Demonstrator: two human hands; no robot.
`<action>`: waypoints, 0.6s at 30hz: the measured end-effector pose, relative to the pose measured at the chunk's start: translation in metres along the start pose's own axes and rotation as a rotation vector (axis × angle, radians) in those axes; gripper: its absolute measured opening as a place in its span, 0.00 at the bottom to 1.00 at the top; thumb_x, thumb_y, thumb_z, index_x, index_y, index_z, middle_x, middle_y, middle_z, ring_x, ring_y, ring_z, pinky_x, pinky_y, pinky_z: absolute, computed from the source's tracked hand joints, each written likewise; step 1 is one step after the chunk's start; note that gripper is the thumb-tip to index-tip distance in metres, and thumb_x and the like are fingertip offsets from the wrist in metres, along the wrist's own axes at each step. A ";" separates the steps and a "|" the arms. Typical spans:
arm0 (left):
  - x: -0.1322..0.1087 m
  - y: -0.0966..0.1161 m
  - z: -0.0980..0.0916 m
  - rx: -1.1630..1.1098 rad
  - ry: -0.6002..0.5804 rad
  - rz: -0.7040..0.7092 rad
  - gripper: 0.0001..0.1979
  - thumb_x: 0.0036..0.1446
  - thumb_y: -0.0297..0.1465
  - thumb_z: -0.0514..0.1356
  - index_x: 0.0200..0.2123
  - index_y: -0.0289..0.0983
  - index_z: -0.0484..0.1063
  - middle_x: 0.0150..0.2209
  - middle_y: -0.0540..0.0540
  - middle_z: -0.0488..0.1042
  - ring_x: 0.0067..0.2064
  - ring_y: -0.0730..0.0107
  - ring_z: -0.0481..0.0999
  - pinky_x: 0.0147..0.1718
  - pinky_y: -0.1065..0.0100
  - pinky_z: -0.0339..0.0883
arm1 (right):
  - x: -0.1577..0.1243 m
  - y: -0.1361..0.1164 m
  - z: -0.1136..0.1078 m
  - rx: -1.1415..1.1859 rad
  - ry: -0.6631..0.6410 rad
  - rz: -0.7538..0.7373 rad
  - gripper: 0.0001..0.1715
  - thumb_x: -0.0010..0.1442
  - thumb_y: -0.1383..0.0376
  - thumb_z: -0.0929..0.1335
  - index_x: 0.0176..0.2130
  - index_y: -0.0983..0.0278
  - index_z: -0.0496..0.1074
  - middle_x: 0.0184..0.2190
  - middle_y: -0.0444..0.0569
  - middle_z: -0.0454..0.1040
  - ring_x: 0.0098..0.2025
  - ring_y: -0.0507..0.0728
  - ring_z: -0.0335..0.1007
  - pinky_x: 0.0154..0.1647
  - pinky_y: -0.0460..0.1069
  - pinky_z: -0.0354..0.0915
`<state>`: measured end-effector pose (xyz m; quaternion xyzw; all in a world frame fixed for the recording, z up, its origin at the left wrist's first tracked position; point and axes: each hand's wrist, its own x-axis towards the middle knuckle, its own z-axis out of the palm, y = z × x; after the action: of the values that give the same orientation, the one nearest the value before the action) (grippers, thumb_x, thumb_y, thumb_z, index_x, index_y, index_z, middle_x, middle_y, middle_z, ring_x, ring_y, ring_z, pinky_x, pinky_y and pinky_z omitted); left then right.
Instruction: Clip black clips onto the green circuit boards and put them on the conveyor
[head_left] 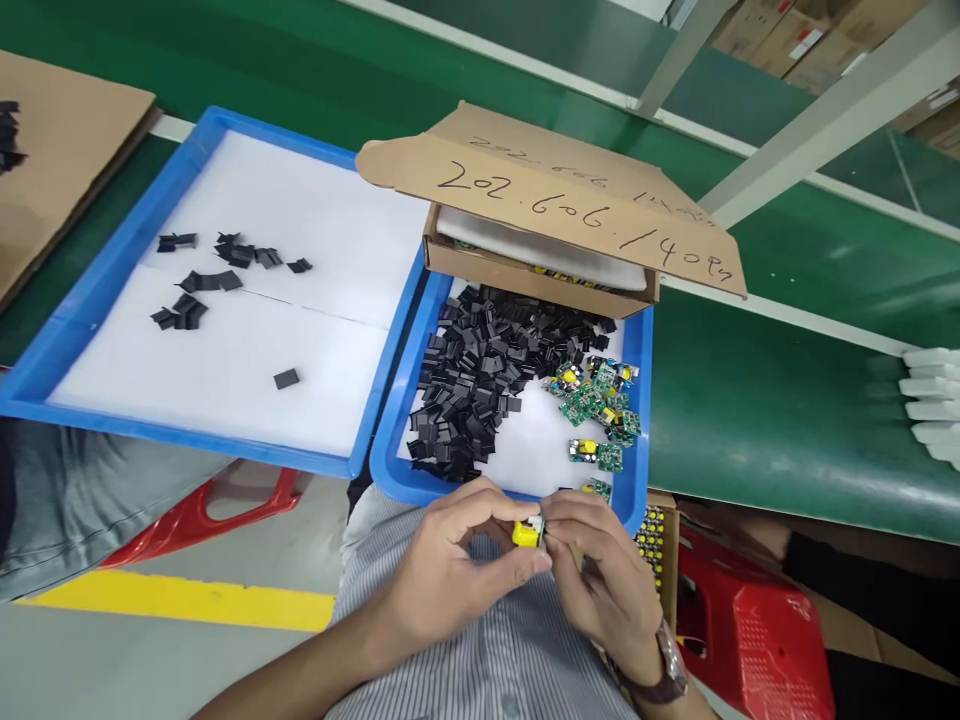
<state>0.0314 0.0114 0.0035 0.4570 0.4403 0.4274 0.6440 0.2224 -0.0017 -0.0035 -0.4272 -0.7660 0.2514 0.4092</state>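
Note:
A small circuit board with a yellow transformer is held between my two hands, just in front of my shirt. My left hand pinches it with thumb and index finger. The closed fingers of my right hand grip its right end and hide much of it. Right beyond my hands is a blue tray lined in white. A heap of black plastic pieces fills its left part. More green circuit boards with yellow transformers lie along its right side.
A cardboard box with handwriting on its raised lid rests over the small tray's far edge. To the left, a larger blue tray holds several black pieces. A red stool and a box of yellow-topped parts are at lower right.

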 end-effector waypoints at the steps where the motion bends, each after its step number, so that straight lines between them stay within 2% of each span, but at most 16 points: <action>1: 0.000 0.000 0.000 0.000 0.001 -0.003 0.14 0.51 0.26 0.73 0.43 0.37 0.82 0.34 0.47 0.76 0.33 0.72 0.78 0.34 0.71 0.76 | 0.000 0.001 0.000 0.012 -0.007 0.000 0.17 0.61 0.81 0.67 0.47 0.66 0.72 0.41 0.55 0.78 0.48 0.60 0.77 0.48 0.58 0.77; 6: 0.000 -0.002 0.002 -0.038 0.032 -0.016 0.13 0.51 0.27 0.73 0.42 0.37 0.82 0.34 0.47 0.76 0.34 0.71 0.79 0.34 0.70 0.77 | -0.003 0.006 -0.002 -0.065 -0.037 -0.130 0.19 0.60 0.83 0.67 0.48 0.68 0.72 0.42 0.56 0.78 0.52 0.61 0.76 0.50 0.58 0.76; 12: -0.001 -0.001 0.000 0.020 0.018 0.026 0.14 0.51 0.26 0.73 0.43 0.37 0.82 0.34 0.47 0.76 0.32 0.71 0.79 0.33 0.70 0.77 | -0.004 0.006 0.000 -0.027 -0.026 -0.107 0.20 0.60 0.82 0.67 0.48 0.67 0.72 0.41 0.56 0.78 0.50 0.61 0.76 0.48 0.59 0.78; 18: -0.003 0.003 0.003 0.193 0.087 0.176 0.15 0.51 0.23 0.72 0.44 0.37 0.81 0.34 0.47 0.77 0.33 0.71 0.79 0.33 0.71 0.76 | -0.004 0.008 0.004 -0.015 -0.003 -0.086 0.15 0.63 0.78 0.66 0.48 0.64 0.71 0.40 0.54 0.79 0.48 0.62 0.79 0.45 0.60 0.79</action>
<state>0.0330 0.0082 0.0073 0.5346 0.4652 0.4572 0.5374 0.2234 -0.0013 -0.0135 -0.3967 -0.7862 0.2282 0.4153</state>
